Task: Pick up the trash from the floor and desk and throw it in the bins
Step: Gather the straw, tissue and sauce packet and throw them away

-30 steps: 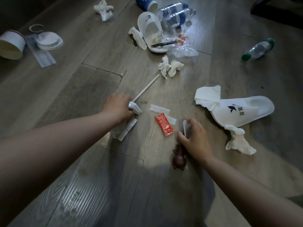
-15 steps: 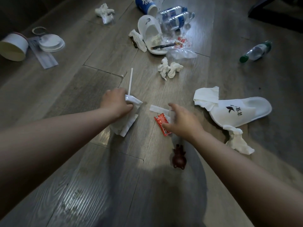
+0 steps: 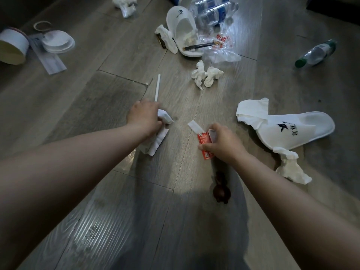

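- Grey wood floor (image 3: 120, 191) spreads beneath your arms.
- Your right hand (image 3: 222, 142): fingers clamped on a red sachet (image 3: 203, 140), just beside a white paper strip (image 3: 194, 126).
- Your left hand (image 3: 143, 117): fingers clamped on crumpled napkins (image 3: 157, 140) and a white straw (image 3: 157, 87).
- Farther off, balled tissues (image 3: 206, 76) lie loose.
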Action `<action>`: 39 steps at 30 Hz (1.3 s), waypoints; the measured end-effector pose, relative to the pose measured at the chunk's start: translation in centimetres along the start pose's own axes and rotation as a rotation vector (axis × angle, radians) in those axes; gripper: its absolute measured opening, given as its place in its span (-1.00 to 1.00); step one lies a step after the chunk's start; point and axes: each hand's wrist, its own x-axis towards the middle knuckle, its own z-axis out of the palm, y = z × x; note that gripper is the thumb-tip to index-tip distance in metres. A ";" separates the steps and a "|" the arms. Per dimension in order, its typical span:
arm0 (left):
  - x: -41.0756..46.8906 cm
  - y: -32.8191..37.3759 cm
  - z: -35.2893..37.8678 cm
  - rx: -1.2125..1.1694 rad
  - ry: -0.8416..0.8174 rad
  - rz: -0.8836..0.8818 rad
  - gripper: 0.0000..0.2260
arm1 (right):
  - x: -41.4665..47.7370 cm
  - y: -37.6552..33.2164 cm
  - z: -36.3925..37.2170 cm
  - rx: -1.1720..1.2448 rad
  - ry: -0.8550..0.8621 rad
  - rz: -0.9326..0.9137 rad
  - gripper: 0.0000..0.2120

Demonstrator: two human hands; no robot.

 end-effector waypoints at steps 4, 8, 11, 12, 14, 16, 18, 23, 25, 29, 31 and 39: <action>0.1 0.2 -0.1 -0.040 0.026 -0.025 -0.81 | -0.5 0.3 0.0 0.032 0.106 -0.018 -0.48; 0.0 0.2 0.1 -0.070 0.020 -0.064 -0.80 | -1.0 1.0 -0.9 0.097 0.142 -0.005 -0.68; -0.1 0.3 0.1 -0.111 0.008 -0.113 -0.87 | -0.7 1.5 -3.1 0.237 0.074 0.056 -0.75; -0.2 0.3 0.0 -0.116 0.000 -0.123 -0.87 | -0.6 1.6 -3.7 0.242 0.037 0.048 -0.77; -0.2 0.3 -0.2 -0.136 -0.021 -0.130 -0.88 | -0.5 1.6 -4.2 0.223 -0.019 0.014 -0.82; -0.3 0.3 -0.4 -0.162 -0.046 -0.137 -0.90 | -0.8 1.4 -3.6 0.151 -0.041 -0.005 -0.79; -0.6 0.4 -0.5 -0.177 -0.072 -0.131 -0.92 | -1.0 1.0 -2.7 0.107 -0.037 -0.007 -0.70; -1.4 0.3 -0.6 -0.175 -0.069 -0.105 -0.89 | -0.4 0.2 -1.5 0.181 0.072 -0.050 -0.63; -1.6 0.2 -0.5 -0.178 -0.048 -0.104 -0.79 | -0.1 -0.2 -1.4 0.141 0.073 -0.043 -0.65; -1.8 0.1 -0.3 -0.170 -0.024 -0.091 -0.81 | 0.0 -0.3 -1.7 -0.073 0.072 0.019 -0.70; -1.7 0.0 -0.2 -0.162 -0.011 -0.082 -0.85 | -0.1 -0.2 -1.9 -0.048 0.046 0.052 -0.64; -1.5 -0.1 0.3 -0.135 0.005 -0.087 -0.76 | -0.5 0.3 -2.0 0.150 0.001 0.083 -0.75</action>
